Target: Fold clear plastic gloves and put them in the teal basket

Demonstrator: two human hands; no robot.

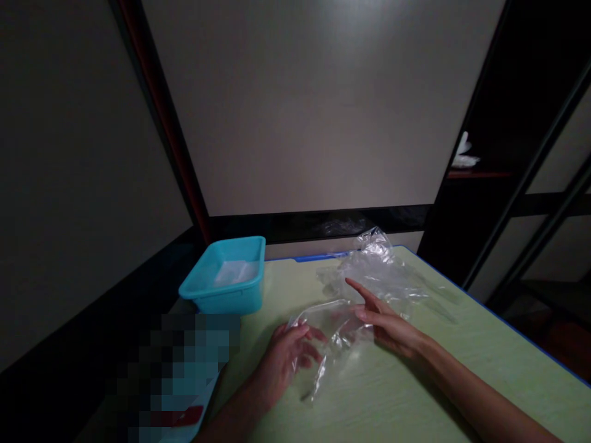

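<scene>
A clear plastic bag (329, 335) lies crumpled on the pale green table (462, 357) between my hands. My left hand (287, 357) rests at the bag's left edge, fingers curled and pinching the film. My right hand (383, 320) lies on the bag's right side, index finger stretched out and the other fingers loosely extended. A heap of more clear plastic bags (378, 271) sits just behind my right hand, toward the table's far edge.
A turquoise plastic tub (228, 274) with something white inside stands at the table's far left corner. A blurred patch (178, 369) covers the near left. A dark shelf frame (508, 184) rises at the right, beyond the table's blue edge. A wall stands behind.
</scene>
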